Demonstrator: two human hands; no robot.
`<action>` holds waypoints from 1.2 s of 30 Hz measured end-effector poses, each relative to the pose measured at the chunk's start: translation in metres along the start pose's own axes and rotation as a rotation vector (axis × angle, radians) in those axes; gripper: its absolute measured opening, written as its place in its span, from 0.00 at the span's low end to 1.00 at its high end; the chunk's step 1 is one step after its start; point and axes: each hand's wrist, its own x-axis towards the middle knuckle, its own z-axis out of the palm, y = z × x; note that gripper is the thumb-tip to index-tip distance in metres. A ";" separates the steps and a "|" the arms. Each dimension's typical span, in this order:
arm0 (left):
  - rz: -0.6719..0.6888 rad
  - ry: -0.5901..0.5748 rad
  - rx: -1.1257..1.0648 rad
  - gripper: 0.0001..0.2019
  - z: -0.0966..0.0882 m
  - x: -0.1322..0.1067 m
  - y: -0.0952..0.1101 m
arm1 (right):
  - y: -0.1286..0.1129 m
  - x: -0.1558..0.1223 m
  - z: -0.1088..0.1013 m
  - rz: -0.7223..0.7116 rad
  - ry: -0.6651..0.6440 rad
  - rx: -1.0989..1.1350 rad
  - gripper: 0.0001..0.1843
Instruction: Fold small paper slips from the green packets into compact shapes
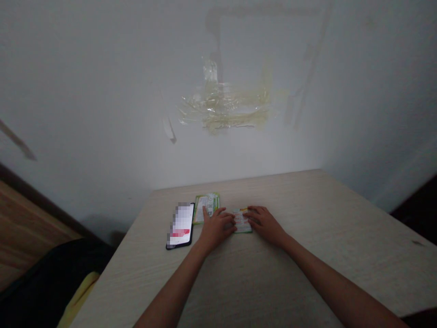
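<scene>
While my left hand (218, 225) and right hand (268, 224) touch the small card (242, 223), right of the phone (182, 225), fingers spread and not clamped, I should press softly, keep it flat on the counter (293, 193), and not bump the green card (212, 201) beside the phone.

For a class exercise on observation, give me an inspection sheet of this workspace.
Surface: pale wood-grain table.
Job's things: small packet between the left hand and right hand; larger green packet to its left.
Clutter: phone, screen lit, beside the green packet.
Hands: left hand, fingers at the small packet's left edge, thumb over the green packet; right hand, fingers on the small packet's right side.
Cables: nothing seen.
Surroundings: wall with tape; yellow cloth at lower left.
</scene>
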 end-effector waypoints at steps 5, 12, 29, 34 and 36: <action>-0.016 -0.007 -0.012 0.11 0.000 0.001 -0.001 | 0.001 0.000 0.001 -0.004 0.012 0.006 0.18; -0.018 -0.030 -0.051 0.11 -0.002 0.002 -0.003 | 0.002 0.001 0.002 -0.014 0.009 -0.014 0.18; -0.003 -0.020 0.016 0.11 -0.001 0.002 -0.001 | -0.002 0.001 0.001 -0.015 0.039 -0.021 0.17; -0.004 -0.013 0.035 0.11 0.000 0.003 -0.002 | -0.001 0.002 0.002 -0.009 0.044 -0.039 0.16; -0.005 -0.010 0.028 0.11 0.001 0.003 -0.003 | -0.002 0.003 0.003 -0.008 0.054 -0.041 0.16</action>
